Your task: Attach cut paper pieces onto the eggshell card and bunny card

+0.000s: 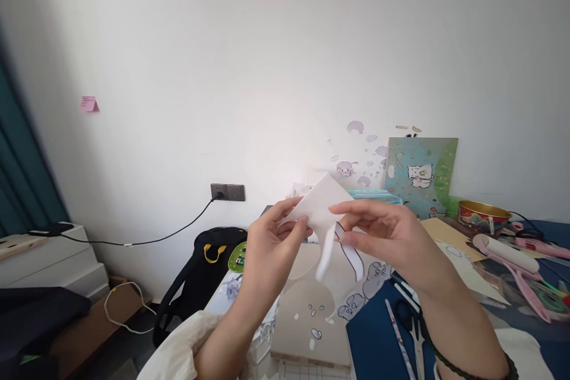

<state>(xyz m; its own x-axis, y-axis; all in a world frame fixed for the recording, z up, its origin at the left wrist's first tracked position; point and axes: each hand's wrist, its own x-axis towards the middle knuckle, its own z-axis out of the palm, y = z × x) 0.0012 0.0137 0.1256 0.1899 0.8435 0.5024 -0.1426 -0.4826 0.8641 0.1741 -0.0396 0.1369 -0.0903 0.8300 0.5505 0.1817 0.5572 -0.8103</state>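
A piece of white paper (323,196) with a pointed top corner is held up in front of me. My left hand (278,237) pinches its left side between thumb and fingers. On the right side, my right hand (378,228) has its fingers closed on the paper's edge. A curved, dark-outlined paper strip (351,255) hangs below the right fingertips; whether it is joined to the paper I cannot tell. Beneath the hands lies a beige board (289,332) bearing small face-like cutouts, with grey cartoon cutouts (376,279) at its right edge.
Scissors (417,344) and a patterned pen (398,335) lie on the blue tabletop (369,326). To the right are a red tin (483,217) and a pink-handled tool (512,273). A green picture board (421,172) leans on the wall. A black backpack (200,273) stands left.
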